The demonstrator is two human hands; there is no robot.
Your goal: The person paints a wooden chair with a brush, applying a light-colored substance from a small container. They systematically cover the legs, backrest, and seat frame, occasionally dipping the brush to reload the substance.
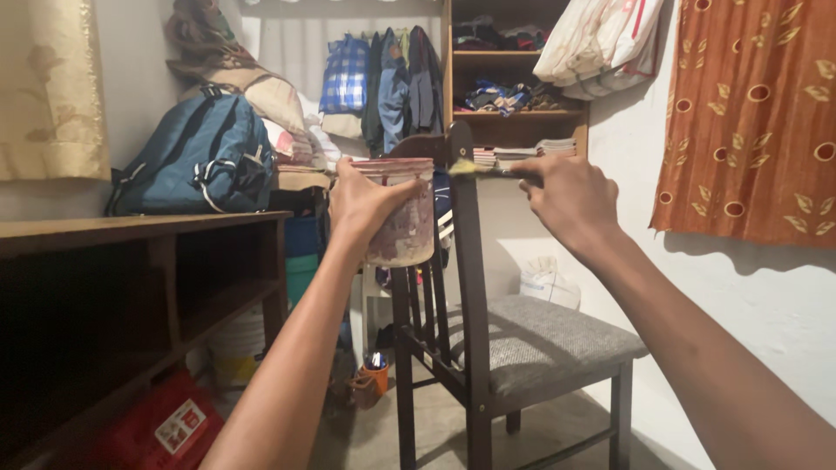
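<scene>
A person's right hand (pixel 570 196) closes around the handle of a paintbrush (pixel 488 169), whose long axis runs nearly level, with the yellowish bristle end pointing left and meeting the top of a dark wooden chair (pixel 470 287) at its upright back post. The left hand (pixel 366 207) wraps around a stained, translucent plastic tub (pixel 402 213), fingers curled behind it and thumb across its front, holding it upright just left of the chair post, at about the height of the brush. The tub's rim carries a reddish band and its sides are smeared with pinkish-brown residue.

The chair stands side-on in the middle of the narrow room, its grey upholstered seat (pixel 549 335) facing right and its back rails toward the left. To the left a dark wooden shelf unit (pixel 157 261) bears a blue backpack (pixel 205 157); beneath it lies a red package with a white rectangular label (pixel 178 425). A small orange pot (pixel 376 374) sits on the floor behind the chair legs, and a white sack (pixel 549 280) rests against the wall beyond the seat. At the back, clothes hang from a rail (pixel 387 83) beside wooden shelves (pixel 514 87) stacked with folded cloth. An orange patterned curtain (pixel 753 113) covers the right wall, and a pale curtain (pixel 48 87) hangs at far left.
</scene>
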